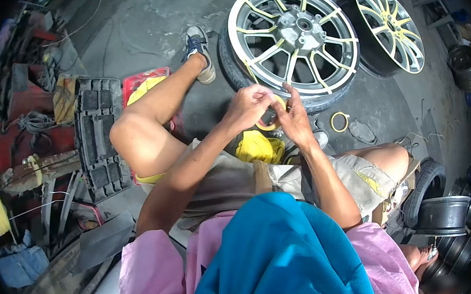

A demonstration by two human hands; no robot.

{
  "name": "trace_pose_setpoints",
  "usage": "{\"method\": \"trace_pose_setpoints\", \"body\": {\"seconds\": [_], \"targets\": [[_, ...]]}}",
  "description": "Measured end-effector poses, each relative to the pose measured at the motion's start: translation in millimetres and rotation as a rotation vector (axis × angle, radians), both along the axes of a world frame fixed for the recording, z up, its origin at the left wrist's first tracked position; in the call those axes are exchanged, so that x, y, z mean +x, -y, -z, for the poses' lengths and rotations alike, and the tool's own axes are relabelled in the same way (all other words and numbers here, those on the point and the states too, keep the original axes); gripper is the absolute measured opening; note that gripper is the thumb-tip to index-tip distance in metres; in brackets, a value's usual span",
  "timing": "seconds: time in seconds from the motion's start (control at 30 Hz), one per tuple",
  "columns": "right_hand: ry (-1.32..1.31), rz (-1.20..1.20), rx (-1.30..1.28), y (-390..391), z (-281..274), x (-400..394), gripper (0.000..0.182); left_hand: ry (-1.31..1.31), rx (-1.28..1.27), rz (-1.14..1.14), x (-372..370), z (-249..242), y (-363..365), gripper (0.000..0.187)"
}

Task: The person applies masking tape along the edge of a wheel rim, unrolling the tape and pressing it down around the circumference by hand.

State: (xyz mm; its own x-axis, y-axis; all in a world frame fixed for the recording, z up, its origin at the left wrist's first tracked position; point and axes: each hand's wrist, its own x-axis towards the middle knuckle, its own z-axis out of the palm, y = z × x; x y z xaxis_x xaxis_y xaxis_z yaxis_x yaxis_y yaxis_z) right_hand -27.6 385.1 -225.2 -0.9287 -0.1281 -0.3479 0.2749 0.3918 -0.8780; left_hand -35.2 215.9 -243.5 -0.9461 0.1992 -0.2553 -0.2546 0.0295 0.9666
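A roll of yellow masking tape (268, 125) is between my two hands, in front of the wheel's near edge. My right hand (296, 119) grips the roll from the right, with its index finger raised. My left hand (250, 109) is closed in a pinch at the roll's upper left, where a narrow tape strip (252, 74) runs up to the rim. The multi-spoke alloy wheel (306, 42) lies flat on a tire (230, 61), with yellow tape strips along its spokes and rim. The exact pinch point is hidden by my left fingers.
A second tape roll (339, 121) lies on the floor at right. Another taped wheel (390, 28) leans beyond it. Yellow cloth (259, 147) sits between my legs. A black plastic panel (101, 137) stands at left; bare rims (442, 217) and a person's foot (425, 256) are at lower right.
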Motion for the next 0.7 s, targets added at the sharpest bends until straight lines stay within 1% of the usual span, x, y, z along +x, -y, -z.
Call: {"method": "trace_pose_setpoints", "body": {"seconds": [0.03, 0.1, 0.13, 0.17, 0.2, 0.23, 0.27, 0.3, 0.37, 0.4, 0.43, 0.5, 0.53, 0.57, 0.6, 0.63, 0.67, 0.7], "targets": [[0.078, 0.101, -0.151, 0.6, 2.3, 0.2, 0.054, 0.002, 0.002, 0.002, 2.7, 7.4, 0.9, 0.023], [0.116, 0.128, -0.313, -14.3, 16.6, -3.8, 0.046, 0.043, -0.167, -0.166, 7.9, 19.6, 5.4, 0.02], [0.167, 0.146, -0.407, -21.4, 19.3, -3.2, 0.037, 0.019, -0.206, -0.19, 9.3, 25.2, 8.5, 0.025], [0.171, 0.146, -0.407, -27.0, 22.2, -2.0, 0.037, 0.023, -0.207, -0.189, 12.1, 30.6, 11.4, 0.025], [0.289, 0.182, -0.533, -31.9, 24.6, -2.0, 0.032, 0.031, -0.328, -0.163, 13.6, 30.5, 13.3, 0.03], [0.407, 0.216, -0.658, -33.1, 22.4, -1.8, 0.028, 0.037, -0.449, -0.137, 13.0, 10.8, 11.5, 0.034], [0.454, 0.244, -0.713, -34.7, 19.4, 0.2, 0.02, 0.373, -0.139, -0.072, 14.0, -9.4, 8.0, 0.037], [0.454, 0.247, -0.713, -34.6, 21.9, 1.1, 0.02, 0.374, -0.14, -0.069, 16.4, -9.6, 5.6, 0.037], [0.225, 0.107, -0.409, -35.1, 34.7, 5.3, 0.024, 0.446, 0.197, 0.04, 18.0, -8.7, 1.3, 0.038], [0.009, 0.076, -0.142, -34.1, 44.2, 9.7, 0.025, 0.447, 0.147, 0.017, 16.9, -15.0, -1.7, 0.037], [-0.38, 0.023, 0.256, -28.7, 25.2, 12.7, 0.027, 0.451, 0.147, 0.021, 16.9, -14.3, -4.7, 0.037], [-0.466, -0.001, 0.28, -15.9, -15.3, 11.3, 0.031, 0.264, -0.063, 0.052, 17.2, -12.7, -8.6, 0.033], [-0.323, -0.014, 0.175, -8.2, -29.1, 10.9, 0.034, 0.27, -0.061, 0.054, 19.5, -10.4, -9.6, 0.033], [-0.181, -0.022, 0.073, -2.2, -36.5, 11.6, 0.036, 0.235, 0.048, 0.078, 21.2, -8.3, -11.7, 0.031], [-0.284, -0.058, 0.125, 1.4, -35.0, 12.6, 0.041, 0.195, 0.158, 0.101, 19.7, -11.2, -13.5, 0.029], [-0.285, -0.058, 0.126, 1.2, -34.5, 10.7, 0.041, 0.154, 0.265, 0.121, 18.9, -14.2, -13.7, 0.028], [-0.184, -0.036, 0.127, 1.8, -33.3, 7.8, 0.042, 0.186, 0.259, 0.205, 14.0, -17.0, -3.7, 0.022], [-0.084, -0.017, 0.127, 3.0, -31.7, 5.0, 0.044, 0.262, 0.182, 0.28, 2.7, -10.8, 13.4, 0.019]]}}
